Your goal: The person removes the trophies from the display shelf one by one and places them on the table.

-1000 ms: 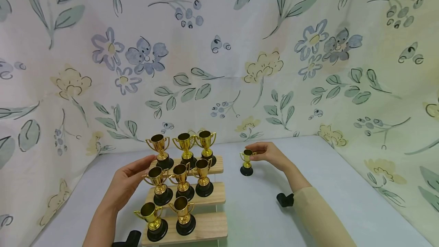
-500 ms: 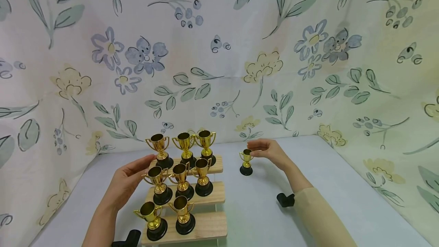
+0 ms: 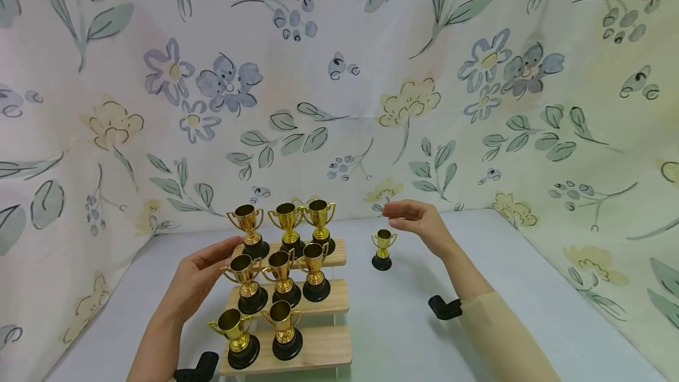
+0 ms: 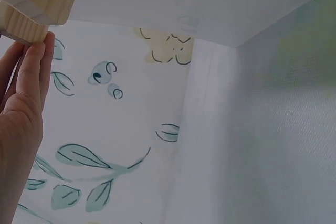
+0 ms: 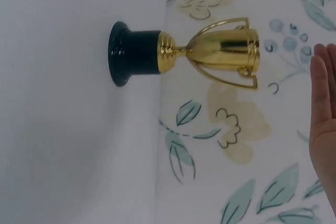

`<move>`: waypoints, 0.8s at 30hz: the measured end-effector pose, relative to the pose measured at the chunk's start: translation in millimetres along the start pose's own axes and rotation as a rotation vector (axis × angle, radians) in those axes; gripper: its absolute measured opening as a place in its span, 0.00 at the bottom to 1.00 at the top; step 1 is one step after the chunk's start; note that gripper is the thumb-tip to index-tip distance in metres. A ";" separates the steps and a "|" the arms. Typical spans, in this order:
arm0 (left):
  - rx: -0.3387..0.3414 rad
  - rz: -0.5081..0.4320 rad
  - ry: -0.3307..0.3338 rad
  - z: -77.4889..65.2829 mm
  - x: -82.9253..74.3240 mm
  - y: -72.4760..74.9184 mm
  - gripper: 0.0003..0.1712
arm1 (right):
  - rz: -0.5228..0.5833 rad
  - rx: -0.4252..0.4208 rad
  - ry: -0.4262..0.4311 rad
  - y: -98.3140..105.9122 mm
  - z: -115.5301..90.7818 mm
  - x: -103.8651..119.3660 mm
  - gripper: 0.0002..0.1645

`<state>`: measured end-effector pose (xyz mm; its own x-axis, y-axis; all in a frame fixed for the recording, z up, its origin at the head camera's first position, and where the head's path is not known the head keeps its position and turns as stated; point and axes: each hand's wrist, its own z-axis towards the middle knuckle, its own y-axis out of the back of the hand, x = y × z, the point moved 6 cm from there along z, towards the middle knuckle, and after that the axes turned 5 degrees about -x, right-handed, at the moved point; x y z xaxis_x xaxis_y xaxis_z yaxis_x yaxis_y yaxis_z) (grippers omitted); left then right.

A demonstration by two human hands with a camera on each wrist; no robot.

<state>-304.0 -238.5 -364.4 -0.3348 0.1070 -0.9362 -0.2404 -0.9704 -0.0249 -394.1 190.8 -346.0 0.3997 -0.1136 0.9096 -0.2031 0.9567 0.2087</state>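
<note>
A small gold trophy cup (image 3: 383, 243) on a black base stands upright on the table, right of the tiered wooden stand (image 3: 329, 343). My right hand (image 3: 421, 226) is just above and to the right of the cup, apart from it, fingers extended; the right wrist view shows a gap between the fingers (image 5: 321, 93) and the trophy (image 5: 226, 50). My left hand (image 3: 198, 279) reaches the left end of the stand's top step. In the left wrist view its straight fingers (image 4: 31, 72) touch the wooden step end (image 4: 23, 24); the thumb's contact is hidden.
Several gold trophies fill the upper steps, such as one at the top left (image 3: 246, 223). Two more, including one cup (image 3: 284, 329), are on the bottom step, with bare wood at its right. A floral cloth (image 3: 339, 87) hangs behind the white table (image 3: 403, 323).
My right hand has let go of the small trophy and risen above it. The trophy stays standing in place. My left hand remains at the stand.
</note>
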 end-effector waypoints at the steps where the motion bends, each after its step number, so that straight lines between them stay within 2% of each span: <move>1: 0.001 0.001 -0.003 0.2 -0.3 0.0 0.27 | 0.007 0.009 0.008 -2.7 -1.4 4.4 0.25; 8: 0.009 -0.002 -0.021 0.6 -1.2 -0.4 0.27 | 0.044 0.097 0.052 -23.6 -15.4 25.6 0.25; 20: 0.000 0.027 -0.004 0.4 0.1 -0.1 0.27 | 0.135 0.228 0.236 -62.7 -43.3 60.6 0.19; 24: -0.007 0.031 0.001 0.1 -0.2 0.1 0.27 | 0.133 0.268 0.251 -74.2 -49.5 67.9 0.19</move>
<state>-304.0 -238.6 -364.2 -0.3415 0.0763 -0.9368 -0.2237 -0.9746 0.0022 -307.6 125.3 -317.5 0.5538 0.1079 0.8256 -0.4808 0.8510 0.2113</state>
